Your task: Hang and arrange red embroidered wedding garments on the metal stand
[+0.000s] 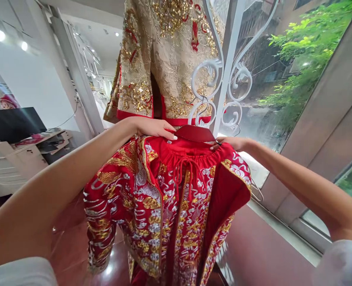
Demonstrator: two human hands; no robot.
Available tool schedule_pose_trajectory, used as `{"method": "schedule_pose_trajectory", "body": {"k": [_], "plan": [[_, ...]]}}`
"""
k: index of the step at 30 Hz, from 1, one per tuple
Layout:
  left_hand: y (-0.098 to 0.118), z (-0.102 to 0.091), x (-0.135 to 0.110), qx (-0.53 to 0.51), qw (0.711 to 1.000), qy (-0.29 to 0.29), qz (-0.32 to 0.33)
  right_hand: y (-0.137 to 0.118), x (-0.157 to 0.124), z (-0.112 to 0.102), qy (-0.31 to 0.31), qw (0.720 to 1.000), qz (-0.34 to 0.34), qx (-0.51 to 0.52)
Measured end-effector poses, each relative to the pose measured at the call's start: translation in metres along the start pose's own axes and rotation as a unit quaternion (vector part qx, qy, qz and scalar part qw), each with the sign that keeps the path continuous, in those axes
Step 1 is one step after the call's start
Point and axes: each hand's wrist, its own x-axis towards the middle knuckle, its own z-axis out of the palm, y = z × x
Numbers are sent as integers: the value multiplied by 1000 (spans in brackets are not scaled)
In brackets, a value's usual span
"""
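A red embroidered jacket (147,202), worked in gold and silver, hangs open at the front on a dark red hanger (195,134). Beneath it is a red inner garment with a gathered neckline and a tied drawstring (181,163). My left hand (156,128) is closed at the left side of the collar, thumb on top beside the hanger. At the other shoulder, my right hand (231,143) grips the jacket near the hanger's end, its fingertips partly under the neckline. The hanger's hook overlaps white scrollwork; whether it rests there I cannot tell.
Above and behind hangs a beige and gold sequined garment (178,79) with red trim. A white scrollwork metal rack (226,71) stands before the window. At left are a black monitor (15,124) and a white desk (24,157). An empty wire hanger (257,192) shows at right.
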Motion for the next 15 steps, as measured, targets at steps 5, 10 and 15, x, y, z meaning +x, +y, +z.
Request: {"method": "schedule_pose_trajectory", "body": {"k": [5,10,15], "plan": [[-11,4,5,-27,999,23,0,-12,-30,7,161,987,-15,18],[-17,17,8,-106,993,44,31,-16,-39,11,354,918,-93,-155],[-22,28,10,-182,982,19,57,-8,-44,-14,80,993,73,52]]}}
